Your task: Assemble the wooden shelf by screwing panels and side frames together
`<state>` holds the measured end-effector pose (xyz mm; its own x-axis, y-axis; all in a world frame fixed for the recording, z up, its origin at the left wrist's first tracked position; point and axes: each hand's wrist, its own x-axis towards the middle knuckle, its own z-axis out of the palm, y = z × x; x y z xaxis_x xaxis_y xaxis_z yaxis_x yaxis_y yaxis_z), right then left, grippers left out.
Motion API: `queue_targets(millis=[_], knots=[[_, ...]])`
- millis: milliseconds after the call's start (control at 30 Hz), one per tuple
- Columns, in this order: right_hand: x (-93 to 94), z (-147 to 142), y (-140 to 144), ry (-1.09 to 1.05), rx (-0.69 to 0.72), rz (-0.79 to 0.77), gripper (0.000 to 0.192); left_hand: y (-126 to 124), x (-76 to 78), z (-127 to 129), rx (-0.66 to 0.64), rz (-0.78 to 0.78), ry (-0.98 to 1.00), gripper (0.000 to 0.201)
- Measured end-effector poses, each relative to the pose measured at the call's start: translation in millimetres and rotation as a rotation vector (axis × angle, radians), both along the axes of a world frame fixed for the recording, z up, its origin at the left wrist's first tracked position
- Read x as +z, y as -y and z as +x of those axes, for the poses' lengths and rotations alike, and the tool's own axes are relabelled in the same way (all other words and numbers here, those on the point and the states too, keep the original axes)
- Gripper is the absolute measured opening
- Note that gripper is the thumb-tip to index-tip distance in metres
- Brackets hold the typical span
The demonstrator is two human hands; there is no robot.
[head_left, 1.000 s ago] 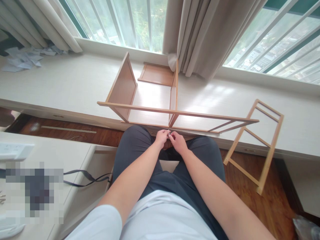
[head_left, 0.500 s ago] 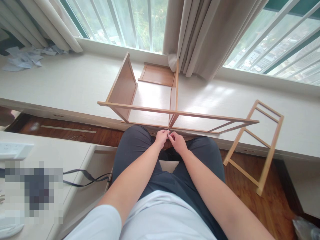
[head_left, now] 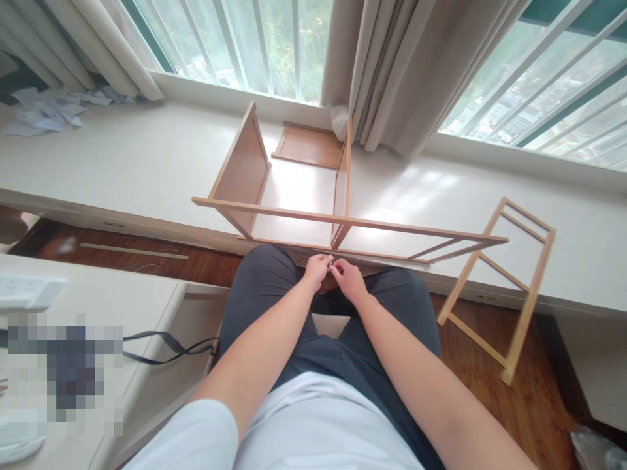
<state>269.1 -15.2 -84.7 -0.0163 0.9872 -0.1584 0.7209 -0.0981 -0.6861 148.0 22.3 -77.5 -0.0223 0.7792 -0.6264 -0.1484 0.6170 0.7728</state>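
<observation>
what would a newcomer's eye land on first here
Probably the big wooden frame on the white ledge below the windows. Next, the smaller ladder-like frame leaning against that ledge at the picture's right. Then, near the middle, the left hand and right hand, close together at something too small to make out.

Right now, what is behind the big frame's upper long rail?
Behind the upper long rail are two upright panels, the white ledge and a reddish panel whose right end is covered.
</observation>
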Motion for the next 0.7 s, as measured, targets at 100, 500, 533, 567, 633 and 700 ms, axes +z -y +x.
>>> queue_targets(millis=[100, 500, 533, 567, 633, 700], knots=[[0.1, 0.1, 0.2, -0.011, -0.004, -0.002, 0.015, -0.1, 0.4, -0.2, -0.002, 0.002, 0.0, 0.011], [-1.3, 0.6, -0.2, -0.023, -0.001, -0.008, 0.016, -0.9, -0.4, -0.5, -0.003, -0.008, -0.004, 0.011], [-1.1, 0.6, -0.2, -0.023, 0.001, -0.01, 0.016, -0.9, -0.4, -0.5, -0.003, -0.009, -0.004, 0.011], [-0.9, 0.6, -0.2, -0.022, 0.003, -0.011, 0.016, -1.0, -0.4, -0.4, -0.003, -0.01, -0.005, 0.011], [-0.7, 0.6, 0.0, -0.021, 0.007, -0.015, 0.016, -1.1, -0.2, -0.2, -0.003, -0.011, -0.007, 0.011], [-1.3, 0.6, 0.2, -0.023, 0.008, -0.016, 0.017, -1.3, 0.1, 0.0, -0.002, -0.009, -0.01, 0.01]])
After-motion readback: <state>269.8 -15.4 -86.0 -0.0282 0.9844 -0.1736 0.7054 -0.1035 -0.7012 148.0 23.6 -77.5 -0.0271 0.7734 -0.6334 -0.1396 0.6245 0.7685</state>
